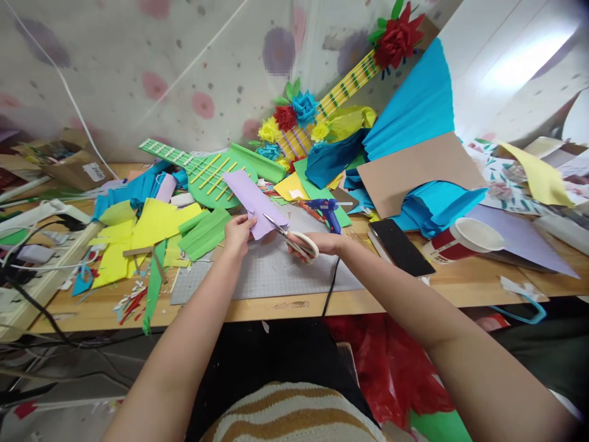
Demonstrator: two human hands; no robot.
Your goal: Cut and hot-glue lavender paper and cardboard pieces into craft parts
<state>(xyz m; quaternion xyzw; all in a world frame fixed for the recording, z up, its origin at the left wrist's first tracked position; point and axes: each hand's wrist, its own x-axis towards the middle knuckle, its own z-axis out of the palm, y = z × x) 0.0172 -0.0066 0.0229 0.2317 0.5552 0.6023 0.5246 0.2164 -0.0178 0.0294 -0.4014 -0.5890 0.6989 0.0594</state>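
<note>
Grn guitar (202,185) part. hidden by purple paper (251,197); striped top (289,418) cropped btm.

Craft workspace: cluttered wooden table (460,287), cutting mat (276,277), glue gun (328,213), scissors (284,232), red paper flower (398,40).

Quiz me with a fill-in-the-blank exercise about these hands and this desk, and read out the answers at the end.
1. The right hand holds a pair of ____ with pale handles.
2. The left hand grips a sheet of paper whose color is light ____.
3. The body of the glue gun is ____.
4. In the picture, the paper cup stands to the ____ of the black phone.

Missing words: scissors; purple; blue; right.
</note>
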